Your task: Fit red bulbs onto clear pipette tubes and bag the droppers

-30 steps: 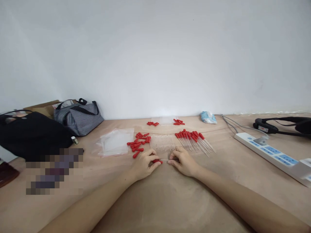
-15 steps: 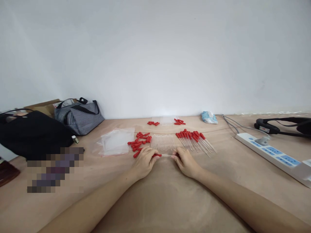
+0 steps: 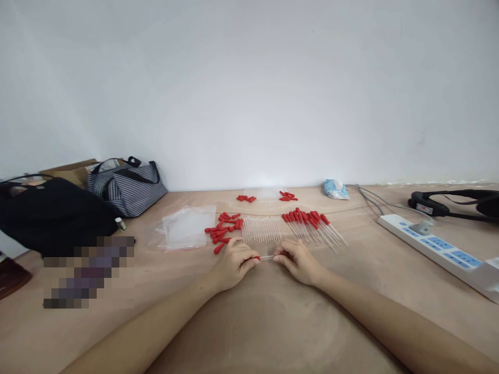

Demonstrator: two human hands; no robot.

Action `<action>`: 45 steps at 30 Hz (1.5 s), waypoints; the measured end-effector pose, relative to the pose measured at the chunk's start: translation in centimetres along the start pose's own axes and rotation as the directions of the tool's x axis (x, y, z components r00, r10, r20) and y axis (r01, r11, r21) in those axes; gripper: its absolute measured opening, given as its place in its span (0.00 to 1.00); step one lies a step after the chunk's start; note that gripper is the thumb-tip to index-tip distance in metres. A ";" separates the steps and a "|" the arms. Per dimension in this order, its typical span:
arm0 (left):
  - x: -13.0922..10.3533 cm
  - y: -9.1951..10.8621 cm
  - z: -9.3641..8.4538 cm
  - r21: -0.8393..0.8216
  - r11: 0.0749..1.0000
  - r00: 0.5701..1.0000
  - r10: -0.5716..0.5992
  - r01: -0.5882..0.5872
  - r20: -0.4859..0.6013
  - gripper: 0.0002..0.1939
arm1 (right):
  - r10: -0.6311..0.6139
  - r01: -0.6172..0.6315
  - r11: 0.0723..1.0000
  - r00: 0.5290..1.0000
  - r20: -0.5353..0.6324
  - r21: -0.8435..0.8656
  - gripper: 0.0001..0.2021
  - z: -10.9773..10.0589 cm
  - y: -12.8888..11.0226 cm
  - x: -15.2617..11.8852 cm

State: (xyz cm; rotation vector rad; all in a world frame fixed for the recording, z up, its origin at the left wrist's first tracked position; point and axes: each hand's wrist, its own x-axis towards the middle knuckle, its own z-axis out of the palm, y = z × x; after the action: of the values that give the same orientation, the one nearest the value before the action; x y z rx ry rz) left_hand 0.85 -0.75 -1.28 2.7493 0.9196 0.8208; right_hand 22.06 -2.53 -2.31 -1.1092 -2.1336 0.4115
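My left hand (image 3: 236, 262) is closed round a red rubber bulb (image 3: 258, 258), with only its end showing past the thumb. Between the hands runs a thin clear dropper tube (image 3: 267, 257), one end at the bulb. My right hand (image 3: 297, 261) pinches the tube's other end. Just beyond my hands lies a row of bare dropper tubes (image 3: 260, 228). Loose red bulbs (image 3: 224, 228) are heaped left of that row. To its right, several droppers with red bulbs fitted (image 3: 307, 223) lie fanned out.
Clear plastic bags (image 3: 187, 228) lie left of the bulbs. More tubes and bulbs (image 3: 287, 196) sit near the wall, with a blue-and-white packet (image 3: 336, 189). A power strip (image 3: 436, 249) and black headset (image 3: 432, 202) are right; a striped bag (image 3: 132, 189) and black bag (image 3: 58, 213) left.
Both hands have shifted slightly toward me with the bulb and tube. Less of the red bulb shows past my left fingers. The things lying on the table have not moved.
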 end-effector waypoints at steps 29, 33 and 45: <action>0.2 0.9 -0.3 0.018 0.992 0.992 0.122 -0.122 -0.027 0.08 | -0.352 0.325 0.855 0.936 0.010 -0.404 0.12 -0.3 -0.6 -0.3; 0.2 1.0 -0.2 0.011 0.994 0.993 0.111 -0.111 -0.042 0.08 | -0.390 0.336 0.819 0.921 -0.023 -0.465 0.14 0.0 -0.8 -0.4; 0.4 1.0 0.2 0.001 0.996 0.992 0.092 -0.093 -0.085 0.10 | -0.274 0.264 0.908 0.962 0.014 -0.326 0.12 1.0 -0.9 -0.2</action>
State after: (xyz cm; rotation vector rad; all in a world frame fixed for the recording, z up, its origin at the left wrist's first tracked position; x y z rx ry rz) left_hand 1.71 -1.32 -1.00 2.7922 0.8088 0.9598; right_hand 20.86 -3.19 -2.61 -0.9634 -2.3389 -0.0924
